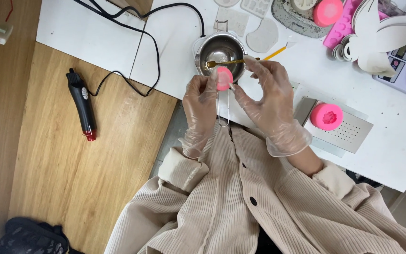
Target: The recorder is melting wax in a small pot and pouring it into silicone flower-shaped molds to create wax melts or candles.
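Hands in clear gloves, left hand (pixel 202 101) and right hand (pixel 268 96), pinched a small pink mould (pixel 223 78) above the steel pot (pixel 221 51); it looked soft, light, best held by its rim.

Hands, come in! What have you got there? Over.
Left hand pinching small pink mould. Right hand gloved, fingertips beside it. Both over steel melting pot, gold spoon across it. Nothing blocking.

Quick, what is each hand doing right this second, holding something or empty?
Left hand: closed on a small pink mould, over the metal pot.
Right hand: fingertips pinching the mould's edge; nothing else seen in its grip.
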